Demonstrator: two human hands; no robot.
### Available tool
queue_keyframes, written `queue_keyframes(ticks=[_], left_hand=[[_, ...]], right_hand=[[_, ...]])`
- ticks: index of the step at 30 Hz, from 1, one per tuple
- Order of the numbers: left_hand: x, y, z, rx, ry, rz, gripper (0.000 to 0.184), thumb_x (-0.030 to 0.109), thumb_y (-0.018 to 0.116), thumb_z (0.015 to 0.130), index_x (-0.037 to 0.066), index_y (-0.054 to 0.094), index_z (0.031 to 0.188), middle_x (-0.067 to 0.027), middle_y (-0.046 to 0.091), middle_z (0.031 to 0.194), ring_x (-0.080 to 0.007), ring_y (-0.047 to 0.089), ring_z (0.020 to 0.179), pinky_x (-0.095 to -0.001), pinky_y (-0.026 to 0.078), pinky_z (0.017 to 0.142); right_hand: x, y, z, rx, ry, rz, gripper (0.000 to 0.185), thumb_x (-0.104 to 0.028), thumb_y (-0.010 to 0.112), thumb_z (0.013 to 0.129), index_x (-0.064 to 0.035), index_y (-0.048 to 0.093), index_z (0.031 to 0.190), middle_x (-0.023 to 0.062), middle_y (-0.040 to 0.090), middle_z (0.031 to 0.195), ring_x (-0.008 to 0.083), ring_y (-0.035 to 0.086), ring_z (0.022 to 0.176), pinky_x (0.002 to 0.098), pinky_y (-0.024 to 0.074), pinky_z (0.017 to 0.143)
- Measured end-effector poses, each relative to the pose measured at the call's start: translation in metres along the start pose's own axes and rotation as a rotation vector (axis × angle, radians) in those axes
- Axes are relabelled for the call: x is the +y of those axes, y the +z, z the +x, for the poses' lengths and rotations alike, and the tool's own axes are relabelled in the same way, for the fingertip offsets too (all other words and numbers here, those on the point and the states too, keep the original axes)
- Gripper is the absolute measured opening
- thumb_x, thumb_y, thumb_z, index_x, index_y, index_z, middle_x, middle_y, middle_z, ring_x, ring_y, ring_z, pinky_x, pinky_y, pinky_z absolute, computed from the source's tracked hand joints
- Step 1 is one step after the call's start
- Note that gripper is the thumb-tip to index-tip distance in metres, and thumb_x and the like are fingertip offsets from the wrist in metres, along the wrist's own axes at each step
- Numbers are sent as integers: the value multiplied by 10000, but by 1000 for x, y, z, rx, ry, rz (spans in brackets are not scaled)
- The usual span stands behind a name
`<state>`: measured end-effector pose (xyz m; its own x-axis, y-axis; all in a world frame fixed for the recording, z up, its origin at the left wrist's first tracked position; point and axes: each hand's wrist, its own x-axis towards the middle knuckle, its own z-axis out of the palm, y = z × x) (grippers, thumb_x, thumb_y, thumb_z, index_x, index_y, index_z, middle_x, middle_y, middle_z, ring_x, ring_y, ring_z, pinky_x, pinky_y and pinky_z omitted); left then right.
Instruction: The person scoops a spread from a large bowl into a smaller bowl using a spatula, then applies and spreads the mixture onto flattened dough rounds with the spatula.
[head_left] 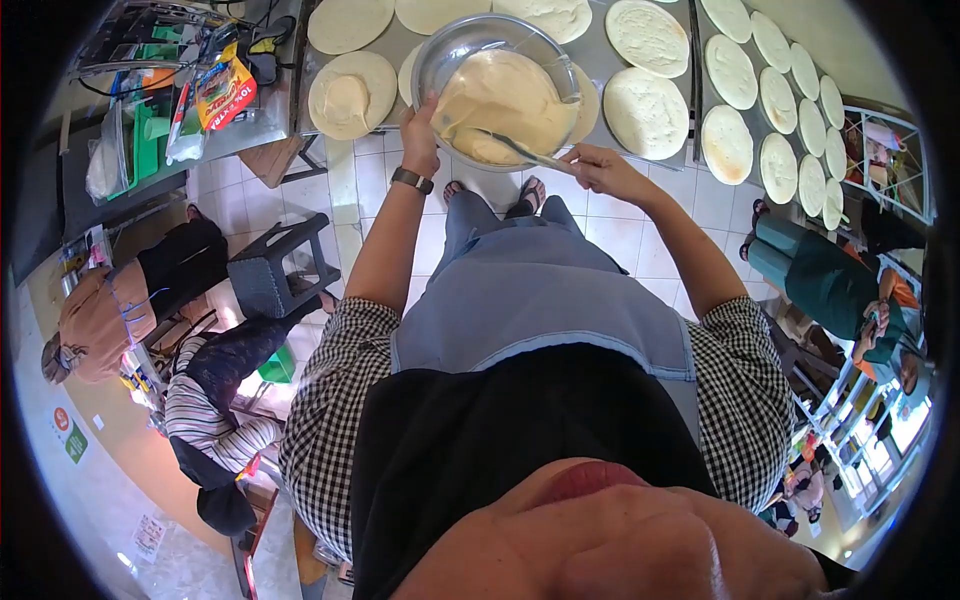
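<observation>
Left hand [420,140] grips a metal bowl [440,70], right hand [604,173] a utensil [541,158].

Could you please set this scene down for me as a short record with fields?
Left hand: gripping the rim of a metal bowl
Right hand: holding the handle of a utensil, its far end in the mixture
Bowl contents: the mixture, pale and thick
Around the bowl: flat round bases, one at the left bearing a pale dollop
Upper left: a red-and-yellow packet
Unclear: utensil type, its end being partly covered
</observation>
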<state>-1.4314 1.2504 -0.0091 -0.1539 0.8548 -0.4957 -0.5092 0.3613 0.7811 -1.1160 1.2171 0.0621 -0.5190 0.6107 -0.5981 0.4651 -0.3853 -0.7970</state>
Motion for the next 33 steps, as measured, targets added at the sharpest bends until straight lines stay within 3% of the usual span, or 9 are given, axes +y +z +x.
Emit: queue_keyframes(ticks=[1, 4, 9, 13, 19, 23, 24, 26, 33], left_hand=[[-5, -1, 0, 2, 0, 0, 453, 262, 621, 899, -51, 522, 1213, -126, 605, 1132, -194, 595, 995, -319, 465, 876], [-11, 7, 2, -29, -59, 33, 460, 265, 618, 900, -54, 520, 1215, -118, 612, 1124, -192, 598, 990, -317, 469, 866], [-25, 8, 8, -77, -7, -1, 472, 364, 548, 936, -32, 534, 1193, -129, 633, 1119, -213, 626, 998, -338, 487, 886], [-12, 9, 9, -89, -65, -37, 486, 373, 546, 938, -24, 517, 1217, -131, 624, 1142, -227, 614, 1041, -339, 496, 878], [10, 8, 8, -135, -19, -31, 507, 359, 537, 947, -8, 449, 1285, -131, 585, 1211, -254, 598, 1069, -387, 473, 933], [18, 1, 17, -84, 34, 13, 494, 360, 546, 943, -38, 498, 1232, -135, 608, 1160, -236, 612, 1022, -359, 492, 887], [18, -10, 23, -84, 30, 32, 504, 372, 543, 944, -40, 498, 1230, -136, 609, 1154, -237, 613, 1021, -363, 494, 883], [23, -8, 25, -96, 27, 60, 516, 387, 541, 944, -42, 498, 1227, -140, 612, 1141, -241, 614, 1020, -369, 500, 877], [34, -1, 23, -62, -5, 122, 543, 418, 495, 949, -14, 457, 1276, -160, 577, 1206, -289, 599, 1065, -418, 497, 903]], right_hand=[[2, -2, -2, -2, 0, 0, 222, -124, 455, 923, -67, 607, 1075, 18, 524, 641, 91, 471, 533, 241, 389, 483], [24, 0, -5, -177, 181, 596, 205, -136, 471, 926, -16, 577, 1054, 1, 524, 656, 21, 364, 413, 165, 242, 344], [56, 3, -15, -192, 100, 924, 262, -203, 502, 947, -12, 498, 1125, 21, 528, 662, 40, 380, 409, 177, 286, 343], [92, -18, -40, 57, -77, 1083, 271, -191, 509, 932, -36, 500, 1154, 93, 549, 739, 83, 378, 428, 195, 290, 367], [151, -47, -56, 627, -91, 828, 232, -116, 501, 924, -50, 550, 1140, 61, 571, 758, 98, 444, 503, 214, 355, 439], [188, -43, -19, 1438, -285, -318, 241, -69, 613, 869, -149, 621, 1097, 72, 620, 814, 229, 593, 650, 327, 478, 583], [179, -37, -16, 1429, -145, -476, 261, -104, 612, 860, -188, 620, 1107, 93, 614, 906, 293, 609, 791, 394, 497, 673], [199, -27, 3, 1433, 20, -638, 221, -162, 572, 871, -196, 623, 1083, 75, 584, 988, 289, 575, 924, 430, 502, 699], [166, -4, 14, 1383, 65, -452, 217, -127, 552, 877, -171, 610, 1081, 70, 595, 960, 282, 589, 875, 410, 508, 707]])
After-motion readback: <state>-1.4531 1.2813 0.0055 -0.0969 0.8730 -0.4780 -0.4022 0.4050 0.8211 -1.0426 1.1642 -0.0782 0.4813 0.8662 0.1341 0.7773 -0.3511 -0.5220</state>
